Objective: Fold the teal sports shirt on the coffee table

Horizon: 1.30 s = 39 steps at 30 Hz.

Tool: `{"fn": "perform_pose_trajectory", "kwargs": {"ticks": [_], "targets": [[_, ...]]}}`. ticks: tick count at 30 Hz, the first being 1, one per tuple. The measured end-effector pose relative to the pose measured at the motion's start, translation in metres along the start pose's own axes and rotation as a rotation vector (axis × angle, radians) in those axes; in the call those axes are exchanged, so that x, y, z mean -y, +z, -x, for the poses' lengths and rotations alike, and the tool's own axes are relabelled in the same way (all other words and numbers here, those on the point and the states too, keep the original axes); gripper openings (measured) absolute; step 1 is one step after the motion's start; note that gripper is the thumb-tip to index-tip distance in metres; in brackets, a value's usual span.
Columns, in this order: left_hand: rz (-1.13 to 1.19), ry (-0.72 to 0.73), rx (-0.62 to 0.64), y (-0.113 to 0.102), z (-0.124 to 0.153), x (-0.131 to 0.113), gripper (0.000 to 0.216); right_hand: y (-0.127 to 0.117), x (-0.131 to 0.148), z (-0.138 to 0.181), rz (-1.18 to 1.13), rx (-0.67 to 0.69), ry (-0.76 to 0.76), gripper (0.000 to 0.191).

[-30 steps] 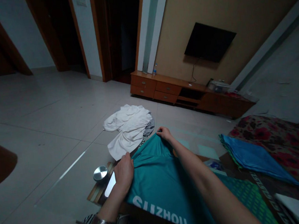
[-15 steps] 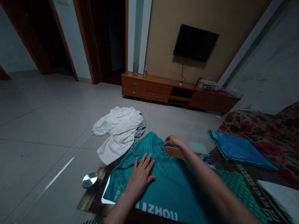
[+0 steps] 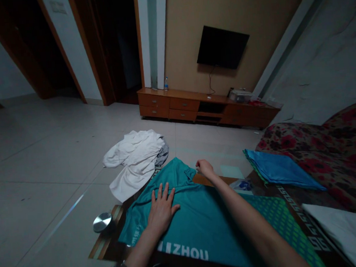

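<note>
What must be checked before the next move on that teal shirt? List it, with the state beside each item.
1. Left hand flat on the teal shirt, fingers spread: ok.
2. Right hand gripping the shirt's far edge: cannot tell; it is curled beside the collar.
3. Shirt smooth: not ok, creases bunch beyond the left hand.
4. Metal dish apart from the shirt: ok.
5. Folded blue cloth apart from the shirt: ok.
</note>
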<state>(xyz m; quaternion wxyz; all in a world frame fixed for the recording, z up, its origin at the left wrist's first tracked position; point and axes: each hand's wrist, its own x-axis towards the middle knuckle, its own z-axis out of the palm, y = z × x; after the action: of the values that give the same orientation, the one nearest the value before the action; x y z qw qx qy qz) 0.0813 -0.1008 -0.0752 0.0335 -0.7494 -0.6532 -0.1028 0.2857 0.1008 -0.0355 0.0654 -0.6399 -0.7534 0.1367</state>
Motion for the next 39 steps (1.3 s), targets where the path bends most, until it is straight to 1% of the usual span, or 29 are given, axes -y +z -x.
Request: {"fn": "perform_pose_trajectory", "kwargs": {"ticks": [3, 6, 8, 9, 12, 15, 18, 21, 24, 26, 29, 32, 35, 39], "targets": [[-0.005, 0.001, -0.003, 0.002, 0.0, -0.001, 0.058, -0.003, 0.017, 0.01, 0.013, -0.046, -0.093, 0.024], [-0.009, 0.002, -0.01, 0.002, 0.0, -0.001, 0.057, -0.002, 0.038, 0.02, 0.082, 0.001, -0.201, 0.028], [-0.013, 0.003, -0.011, 0.001, 0.001, -0.001, 0.057, 0.0, 0.048, 0.023, 0.142, 0.053, -0.213, 0.029], [-0.016, 0.004, -0.009, 0.0, 0.001, -0.001, 0.058, 0.001, 0.051, 0.024, 0.157, 0.075, -0.198, 0.027], [-0.018, 0.006, -0.011, -0.001, 0.001, 0.0, 0.058, 0.0, 0.047, 0.02, 0.149, 0.098, -0.131, 0.016], [-0.011, 0.001, -0.025, -0.003, 0.001, -0.001, 0.06, -0.007, 0.029, 0.015, 0.123, 0.089, -0.062, 0.02], [-0.009, -0.004, -0.031, -0.005, 0.001, -0.002, 0.06, -0.013, 0.009, 0.015, 0.114, 0.116, 0.02, 0.021], [-0.002, 0.005, -0.035, -0.008, 0.002, -0.003, 0.059, -0.014, 0.001, 0.016, 0.115, 0.118, 0.088, 0.022], [0.01, 0.037, -0.057, -0.009, 0.002, -0.006, 0.057, -0.008, 0.007, 0.013, 0.107, 0.103, 0.12, 0.04], [0.022, 0.078, -0.077, -0.008, 0.002, -0.007, 0.056, 0.0, 0.014, 0.01, 0.107, 0.109, 0.12, 0.046], [0.054, 0.171, -0.068, -0.006, 0.003, -0.01, 0.057, 0.012, 0.021, 0.005, 0.115, 0.111, 0.097, 0.034], [0.085, 0.244, -0.006, -0.006, 0.004, -0.012, 0.058, 0.018, 0.022, 0.003, 0.117, 0.066, 0.08, 0.029], [0.091, 0.252, 0.044, -0.006, 0.005, -0.013, 0.056, 0.016, 0.023, 0.001, 0.127, 0.04, 0.081, 0.03], [0.09, 0.233, 0.049, -0.008, 0.007, -0.015, 0.056, 0.008, 0.033, -0.009, 0.152, 0.04, 0.062, 0.034]]}}
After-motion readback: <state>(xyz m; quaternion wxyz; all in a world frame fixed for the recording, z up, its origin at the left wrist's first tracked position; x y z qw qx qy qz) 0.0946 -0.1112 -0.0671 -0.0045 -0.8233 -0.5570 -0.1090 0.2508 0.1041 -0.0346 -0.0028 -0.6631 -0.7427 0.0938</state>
